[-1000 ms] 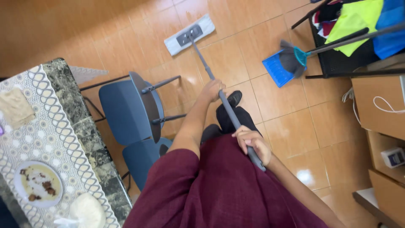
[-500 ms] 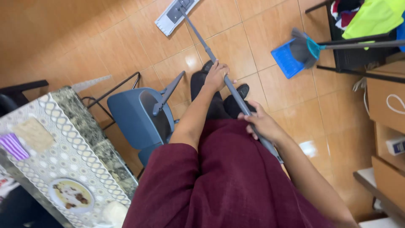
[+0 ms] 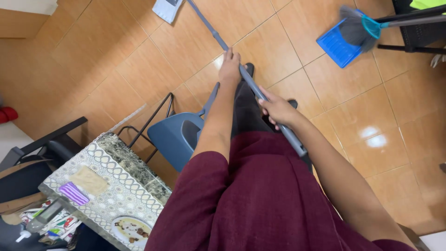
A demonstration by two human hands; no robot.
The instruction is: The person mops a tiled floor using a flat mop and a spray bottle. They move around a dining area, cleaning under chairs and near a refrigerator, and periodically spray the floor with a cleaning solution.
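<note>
The person stands over an orange tiled floor (image 3: 139, 56) and holds a grey mop handle (image 3: 251, 86) with both hands. The left hand (image 3: 230, 65) is closed around the handle higher up the shaft, arm stretched out straight. The right hand (image 3: 277, 109) is wrapped around it lower down, nearer the body, and the handle's end sticks out past that hand toward the maroon garment (image 3: 260, 195) the person wears. The handle runs slantwise away from the person — up to a flat white mop head (image 3: 167, 8) that lies on the tiles at the far edge of view, only partly visible.

Just beside the left arm stands a blue chair (image 3: 179, 135) with dark metal legs, its seat turned toward a desk (image 3: 116, 186) topped with a patterned cloth. On the desk lie a beige cloth (image 3: 88, 180), a purple striped cloth (image 3: 73, 193) touching it, and a white plate (image 3: 132, 228) with brown food remains near the front edge.

Well apart, off to the right — a blue dustpan (image 3: 337, 44) lies on the floor with a grey-bristled broom (image 3: 355, 28) resting on it.
</note>
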